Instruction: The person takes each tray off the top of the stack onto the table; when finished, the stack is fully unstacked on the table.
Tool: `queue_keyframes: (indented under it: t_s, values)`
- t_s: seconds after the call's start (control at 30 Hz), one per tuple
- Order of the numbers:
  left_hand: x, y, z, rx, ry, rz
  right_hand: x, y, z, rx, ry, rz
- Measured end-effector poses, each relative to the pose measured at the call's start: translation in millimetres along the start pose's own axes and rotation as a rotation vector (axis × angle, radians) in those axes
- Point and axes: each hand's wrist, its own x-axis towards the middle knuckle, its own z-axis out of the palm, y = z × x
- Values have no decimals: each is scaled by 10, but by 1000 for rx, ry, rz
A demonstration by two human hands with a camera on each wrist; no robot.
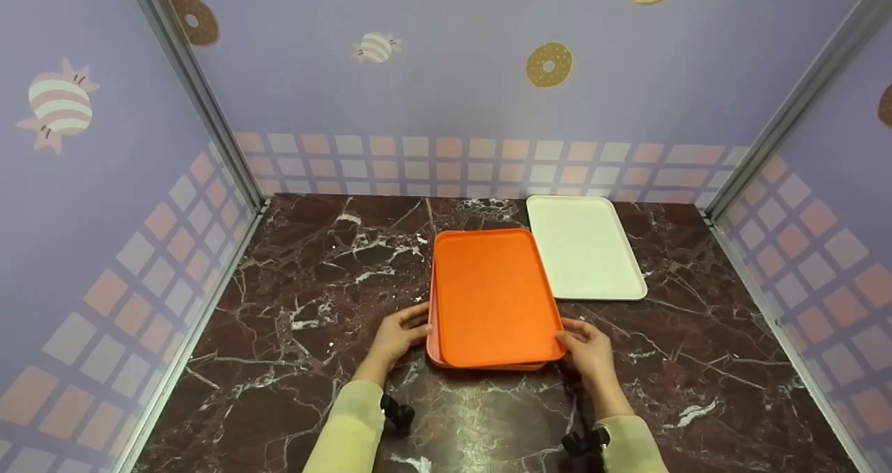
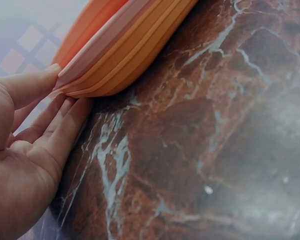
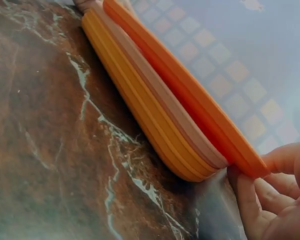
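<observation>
An orange tray point(image 1: 498, 299) tops a stack of trays, tilted up on its right side above a pink tray point(image 3: 162, 97). Below the pink one are several yellow-orange trays point(image 3: 140, 107), nested close together. My right hand point(image 1: 589, 347) pinches the orange tray's near right corner, thumb above and fingers beneath, with a gap between it and the pink rim. At the stack's left edge, my left hand point(image 1: 401, 332) has its thumb on the pink rim and its fingers against the yellow-orange trays from below.
A white tray point(image 1: 589, 250) lies flat behind and to the right of the stack, partly overlapped by the orange tray in the head view. The dark marbled tabletop point(image 1: 313, 285) is bounded by a patterned back wall point(image 1: 446, 90) and two side walls.
</observation>
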Motion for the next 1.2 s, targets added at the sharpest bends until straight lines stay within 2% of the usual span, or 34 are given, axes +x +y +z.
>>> queue_keyframes:
  t_s: [0.17, 0.3, 0.47, 0.63, 0.9, 1.07, 1.2]
  values:
    - [-2, -1, -1, 9, -1, 5, 57, -39, -103, 18, 30, 6]
    - [-4, -7, -1, 12, -1, 0, 99, -44, -207, 16, 90, 24]
    - [-6, 1, 4, -3, -3, 0, 85, -1, -271, 157, 129, 81]
    - [-9, 13, 5, 5, 9, -3, -6, 75, -232, 292, 89, 143]
    - [-12, 18, 14, 23, 24, -7, -249, 173, -88, 496, -5, 174]
    - [-7, 13, 15, 17, 21, -6, -386, 255, -11, 593, -65, 115]
    - [-7, 14, 12, 11, 25, -13, -460, 267, 35, 562, -86, 77]
